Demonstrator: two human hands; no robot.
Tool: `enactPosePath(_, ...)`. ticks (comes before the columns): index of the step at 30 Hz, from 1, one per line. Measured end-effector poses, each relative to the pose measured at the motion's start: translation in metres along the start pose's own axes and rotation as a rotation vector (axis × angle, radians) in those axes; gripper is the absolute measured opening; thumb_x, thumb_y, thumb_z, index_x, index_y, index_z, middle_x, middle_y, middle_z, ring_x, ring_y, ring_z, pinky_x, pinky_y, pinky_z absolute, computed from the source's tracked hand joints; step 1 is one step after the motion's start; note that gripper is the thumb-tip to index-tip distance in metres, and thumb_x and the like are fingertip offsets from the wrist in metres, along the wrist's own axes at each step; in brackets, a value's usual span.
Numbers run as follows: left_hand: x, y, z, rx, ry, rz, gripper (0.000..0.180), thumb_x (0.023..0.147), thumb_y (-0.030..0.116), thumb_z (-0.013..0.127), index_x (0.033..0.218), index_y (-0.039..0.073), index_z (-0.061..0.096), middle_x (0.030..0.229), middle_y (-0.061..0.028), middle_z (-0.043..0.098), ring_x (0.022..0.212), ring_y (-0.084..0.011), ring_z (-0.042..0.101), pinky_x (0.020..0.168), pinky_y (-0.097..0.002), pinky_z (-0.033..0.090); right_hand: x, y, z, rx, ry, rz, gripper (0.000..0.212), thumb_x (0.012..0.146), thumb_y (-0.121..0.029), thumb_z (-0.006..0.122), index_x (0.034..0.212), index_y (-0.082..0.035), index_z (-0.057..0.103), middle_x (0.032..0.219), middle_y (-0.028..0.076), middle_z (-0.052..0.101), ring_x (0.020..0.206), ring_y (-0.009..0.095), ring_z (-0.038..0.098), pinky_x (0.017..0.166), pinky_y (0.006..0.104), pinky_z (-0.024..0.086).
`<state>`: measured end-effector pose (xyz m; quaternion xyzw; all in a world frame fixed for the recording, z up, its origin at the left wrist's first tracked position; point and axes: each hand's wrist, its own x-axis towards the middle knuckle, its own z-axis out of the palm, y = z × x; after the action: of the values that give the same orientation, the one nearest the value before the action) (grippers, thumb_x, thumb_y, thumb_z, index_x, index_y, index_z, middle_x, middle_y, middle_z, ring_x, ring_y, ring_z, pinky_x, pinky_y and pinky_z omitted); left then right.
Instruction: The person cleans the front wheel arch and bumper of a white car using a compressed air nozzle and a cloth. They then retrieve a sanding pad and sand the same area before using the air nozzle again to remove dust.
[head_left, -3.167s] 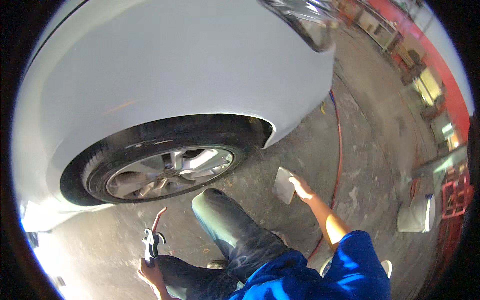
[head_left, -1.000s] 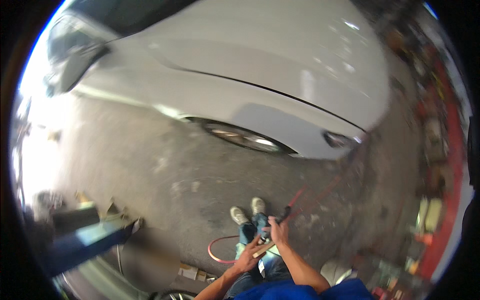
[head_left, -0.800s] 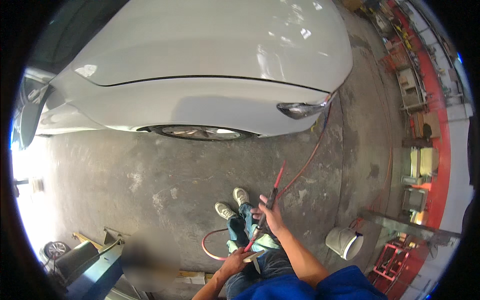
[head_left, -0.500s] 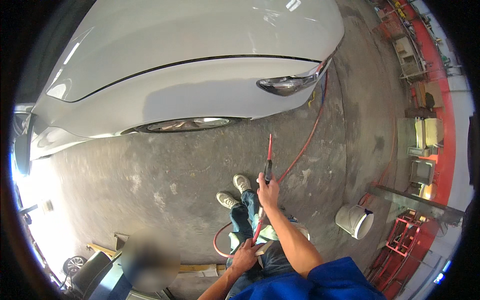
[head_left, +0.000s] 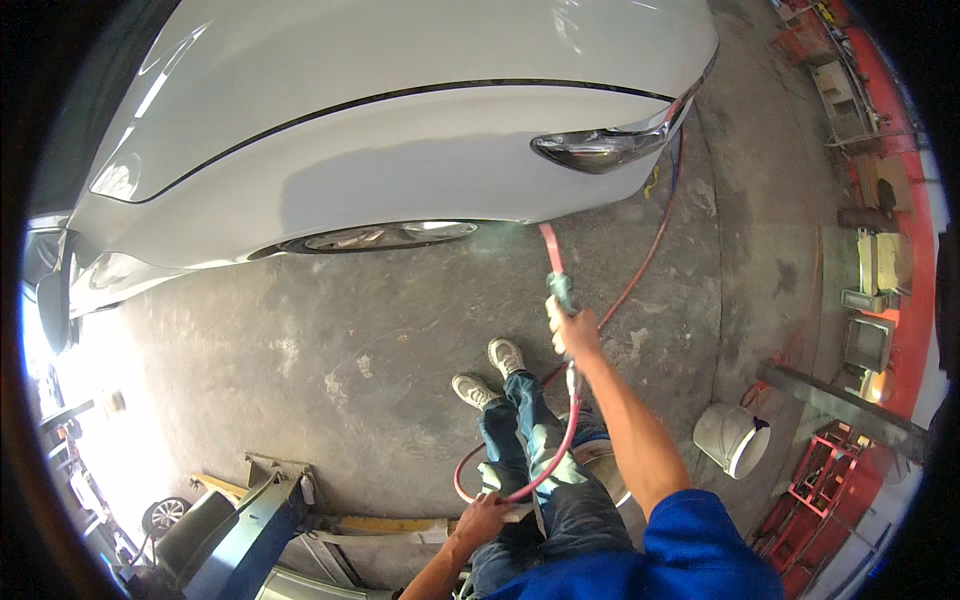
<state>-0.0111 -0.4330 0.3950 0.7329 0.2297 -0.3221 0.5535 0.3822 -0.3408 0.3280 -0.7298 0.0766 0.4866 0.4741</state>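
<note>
My right hand (head_left: 577, 332) grips an air blow gun (head_left: 560, 288) with a long red nozzle, blurred by motion. The nozzle tip is close to the lower edge of the grey-white car fender (head_left: 400, 185), between the wheel (head_left: 390, 236) and the headlight (head_left: 598, 150). From the gun's lower end a red air hose (head_left: 570, 440) loops down over my legs. My left hand (head_left: 483, 518) rests low by my thigh, fingers closed around a pale flat block (head_left: 518, 513). The hose passes right beside its fingers; whether they touch it I cannot tell.
A white bucket (head_left: 732, 440) lies tipped on the concrete floor to my right. Another bucket (head_left: 602, 468) is partly hidden by my right arm. A metal post base (head_left: 280, 480) stands lower left. Shelves and a red rack (head_left: 828, 468) line the right wall.
My right hand has moved forward with the blow gun, its nozzle now near the fender's edge. The hose hangs in a wider loop. My left hand stays low with the pale block.
</note>
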Motion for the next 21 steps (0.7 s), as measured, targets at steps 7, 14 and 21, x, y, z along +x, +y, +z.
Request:
enactPosePath(7, -0.033, 0.000, 0.018, 0.036, 0.135, 0.069, 0.040, 0.088, 0.011, 0.061, 0.124, 0.023, 0.072, 0.111, -0.0150, 0.061, 0.109, -0.0348, 0.061, 0.096, -0.0437, 0.051, -0.039, 0.020, 0.008, -0.087, 0.036, -0.134, 0.042, 0.096, -0.039, 0.071, 0.075, -0.004, 0.060, 0.062, 0.000, 0.057, 0.048, 0.012, 0.052, 0.045, 0.0328, 0.039)
enactPosePath(14, -0.022, 0.004, -0.009, 0.022, 0.152, 0.031, 0.048, 0.086, 0.005, 0.058, 0.129, 0.024, 0.070, 0.111, -0.0136, 0.061, 0.110, -0.0340, 0.060, 0.097, -0.0420, 0.050, -0.054, -0.016, -0.005, -0.345, 0.153, -0.355, 0.044, 0.097, -0.042, 0.068, 0.099, 0.002, 0.066, 0.075, 0.012, 0.068, 0.064, 0.025, 0.066, 0.058, 0.0388, 0.051)
enactPosePath(21, -0.030, 0.025, 0.011, 0.073, 0.086, 0.129, 0.055, 0.080, 0.002, 0.061, 0.129, 0.026, 0.069, 0.113, -0.0130, 0.061, 0.108, -0.0348, 0.061, 0.095, -0.0446, 0.051, -0.091, -0.029, 0.023, -0.567, -0.071, -0.369, 0.054, 0.096, -0.046, 0.066, 0.121, 0.003, 0.066, 0.105, 0.029, 0.071, 0.104, 0.044, 0.068, 0.088, 0.0446, 0.051)
